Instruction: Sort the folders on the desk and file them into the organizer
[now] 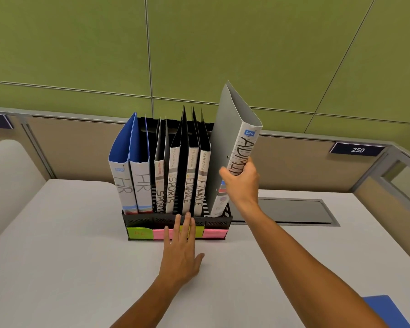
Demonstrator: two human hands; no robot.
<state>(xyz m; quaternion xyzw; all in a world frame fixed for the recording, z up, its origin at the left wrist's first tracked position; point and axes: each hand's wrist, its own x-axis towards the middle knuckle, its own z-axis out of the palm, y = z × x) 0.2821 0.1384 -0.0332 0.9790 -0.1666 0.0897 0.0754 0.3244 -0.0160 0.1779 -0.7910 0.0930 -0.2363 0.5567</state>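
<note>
A pale grey desk (57,268) with a recessed grey cable hatch (291,210) stands against beige partition panels (76,143) beneath olive-green fabric wall panels (223,43).

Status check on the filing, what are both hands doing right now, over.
Left hand flat, fingers straight against organizer front. Right hand grips grey ADMIN folder, tilted, bottom in rightmost slot. Six folders already standing. Nothing in the way.

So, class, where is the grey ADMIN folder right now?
In the head view, the grey ADMIN folder leans in the right end of the black mesh organizer, beside a FINANCE folder, gripped by the right hand.
</note>
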